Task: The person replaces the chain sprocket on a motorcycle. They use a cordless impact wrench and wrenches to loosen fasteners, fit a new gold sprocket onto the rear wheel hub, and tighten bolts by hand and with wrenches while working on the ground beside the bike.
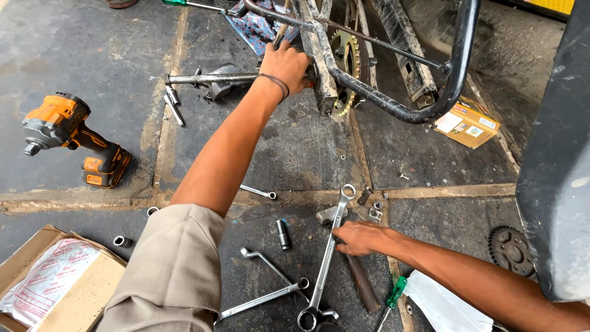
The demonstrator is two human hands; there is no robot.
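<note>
Left hand (284, 64) grips axle rod (212, 78) at frame (393, 107); right hand (362, 238) closes on long spanner (329, 252); best steady rod firmly.

The left hand (284, 64) grips a steel axle rod (212, 78) at the grimy swingarm (319, 67) beside the sprocket (347, 58). The right hand (362, 238) rests on a long combination wrench (329, 252) lying on the floor (295, 154); an orange impact driver (70, 138) lies well apart.

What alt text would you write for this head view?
The left hand grips a grey metal axle rod at a muddy motorcycle frame, while the right hand rests on a long silver combination spanner among tools scattered on the dark stone floor.
</note>
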